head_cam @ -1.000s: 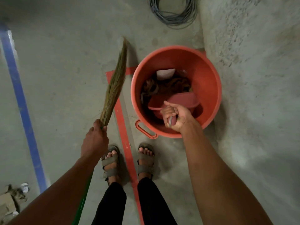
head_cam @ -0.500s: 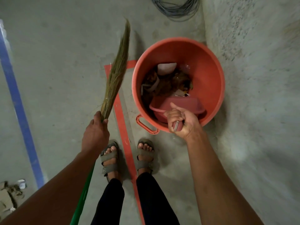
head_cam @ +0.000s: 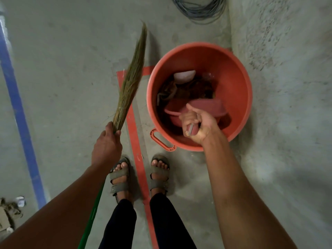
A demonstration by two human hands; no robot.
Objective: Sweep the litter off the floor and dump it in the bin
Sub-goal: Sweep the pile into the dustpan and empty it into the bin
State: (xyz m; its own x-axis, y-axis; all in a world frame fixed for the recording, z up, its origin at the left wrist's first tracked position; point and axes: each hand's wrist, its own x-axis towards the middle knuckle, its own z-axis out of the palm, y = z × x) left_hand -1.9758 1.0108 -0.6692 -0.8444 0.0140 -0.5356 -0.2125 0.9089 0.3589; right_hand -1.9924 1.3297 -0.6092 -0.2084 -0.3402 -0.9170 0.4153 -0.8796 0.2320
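An orange round bin (head_cam: 239, 90) stands on the concrete floor in front of my feet, with brown litter (head_cam: 194, 88) and a pale scrap inside it. My right hand (head_cam: 197, 123) grips the handle of a pink dustpan (head_cam: 206, 106), which is tipped inside the bin over the litter. My left hand (head_cam: 106, 146) holds a grass broom (head_cam: 131, 83) where the bristles meet the green handle; the bristles point up and away, off the floor, left of the bin.
A rough concrete wall (head_cam: 287, 87) runs along the right, close to the bin. A coil of grey cable (head_cam: 199, 6) lies beyond it. Red tape (head_cam: 136, 150) and blue tape (head_cam: 19, 115) mark the floor. More litter (head_cam: 9, 211) sits at the bottom left.
The dustpan has stayed tipped in the bin, drawn slightly toward the near rim. The broom tip has lifted and swung a little forward. More litter shows in the bin.
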